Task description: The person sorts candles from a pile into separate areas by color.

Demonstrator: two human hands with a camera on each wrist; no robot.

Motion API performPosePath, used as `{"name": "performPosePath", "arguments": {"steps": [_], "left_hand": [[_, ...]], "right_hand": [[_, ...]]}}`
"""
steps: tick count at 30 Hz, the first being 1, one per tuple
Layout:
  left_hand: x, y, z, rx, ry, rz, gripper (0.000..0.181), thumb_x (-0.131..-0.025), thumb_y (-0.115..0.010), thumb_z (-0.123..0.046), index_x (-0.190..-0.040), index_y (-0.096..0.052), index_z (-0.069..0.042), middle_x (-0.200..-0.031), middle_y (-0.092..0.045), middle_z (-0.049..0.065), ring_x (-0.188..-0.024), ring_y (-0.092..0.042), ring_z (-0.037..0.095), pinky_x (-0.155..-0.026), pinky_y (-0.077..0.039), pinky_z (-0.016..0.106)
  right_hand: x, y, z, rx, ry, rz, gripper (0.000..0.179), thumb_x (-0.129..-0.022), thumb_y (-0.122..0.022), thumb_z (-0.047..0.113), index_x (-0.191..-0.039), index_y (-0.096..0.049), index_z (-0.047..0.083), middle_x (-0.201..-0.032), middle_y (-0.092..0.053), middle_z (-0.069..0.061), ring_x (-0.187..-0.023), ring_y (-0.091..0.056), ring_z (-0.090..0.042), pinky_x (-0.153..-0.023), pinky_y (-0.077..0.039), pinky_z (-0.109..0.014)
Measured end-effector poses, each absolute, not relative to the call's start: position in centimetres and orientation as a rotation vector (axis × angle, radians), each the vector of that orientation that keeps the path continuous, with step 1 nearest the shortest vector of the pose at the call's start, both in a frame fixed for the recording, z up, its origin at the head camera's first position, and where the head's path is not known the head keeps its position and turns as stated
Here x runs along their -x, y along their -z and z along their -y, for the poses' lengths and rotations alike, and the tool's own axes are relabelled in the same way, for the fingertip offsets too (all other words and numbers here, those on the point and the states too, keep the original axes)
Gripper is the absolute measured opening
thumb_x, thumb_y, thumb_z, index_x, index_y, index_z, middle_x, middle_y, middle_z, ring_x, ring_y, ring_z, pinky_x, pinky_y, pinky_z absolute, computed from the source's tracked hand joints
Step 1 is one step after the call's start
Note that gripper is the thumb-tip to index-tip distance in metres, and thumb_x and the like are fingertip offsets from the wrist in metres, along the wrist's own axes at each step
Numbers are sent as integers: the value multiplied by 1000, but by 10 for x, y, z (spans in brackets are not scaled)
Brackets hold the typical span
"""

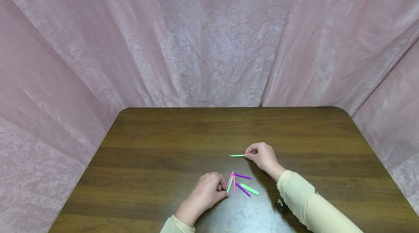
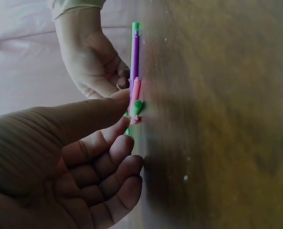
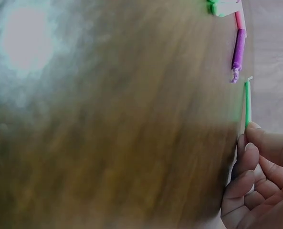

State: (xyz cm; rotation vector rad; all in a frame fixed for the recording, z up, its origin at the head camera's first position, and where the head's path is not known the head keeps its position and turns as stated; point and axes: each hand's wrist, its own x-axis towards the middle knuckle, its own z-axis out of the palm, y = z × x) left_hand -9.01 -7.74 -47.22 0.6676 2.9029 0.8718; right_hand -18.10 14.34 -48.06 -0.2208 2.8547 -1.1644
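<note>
- Slim bright-green candle-like stick with a pale hooked tip (image 1: 237, 156): out beyond the loose group, on the far side, pointing leftward; whether it touches the table, cannot tell
- Right hand (image 1: 263, 156): thumb and forefinger clamped on that stick's right end, other fingers curled in
- Likely trouble here: gripped at one end only, so the free end could swing or dip if the pinch loosens; the thin tip might bend if knocked
- Left hand (image 1: 207, 189): thumb and forefinger close together at the near ends of a slanting slim pink stick (image 1: 230, 181) and a second green stick (image 1: 230, 185) just beside it; whether they pinch either, cannot tell
- Around these: another pink stick (image 1: 234, 185), two purple sticks (image 1: 243, 176) (image 1: 243, 190), and more green lying side by side (image 1: 250, 189)
- Judged risk: pieces lie so near each other that a nudge from the left fingers could roll or scatter several
- Cream sleeve (image 1: 301, 193), small black object (image 1: 281, 204) beside it: a low inward sweep of that arm might drag the green pieces
- Outward: brown wood-grain table (image 1: 163, 134), then pink velvety curtain (image 1: 212, 36)
</note>
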Motion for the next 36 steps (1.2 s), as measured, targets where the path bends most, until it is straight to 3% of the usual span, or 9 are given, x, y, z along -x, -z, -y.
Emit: {"name": "performPosePath", "arguments": {"steps": [22,29,36], "left_hand": [[92,474,72,-663,-689,-2985,31,-64,-87,-25,-58,-57,-23,-59,-46,-16,-55,-43,1,-53,-38,21],[92,473,70,-661,-685,-2989,34,-64,-88,-27,-56,-56,-22,-57,-45,-16,-54,-43,2,-52,-39,23],[92,474,69,-676,-629,-3022,31,-63,-88,-27,-55,-57,-23,-57,-47,-16,-54,-46,4,-53,-41,24]], "right_hand": [[182,481,-142,232,1118,-2863,12,-79,-77,10,-70,-70,13,-65,-64,7,-61,-53,-6,-68,-44,-32],[180,480,-145,165,1231,-2792,8,-81,-75,7,-75,-71,10,-67,-68,2,-50,-60,-10,-57,-46,-27],[176,476,-148,140,1333,-2755,5,-83,-75,8,-79,-72,8,-71,-70,-2,-55,-65,-15,-59,-46,-27]]}}
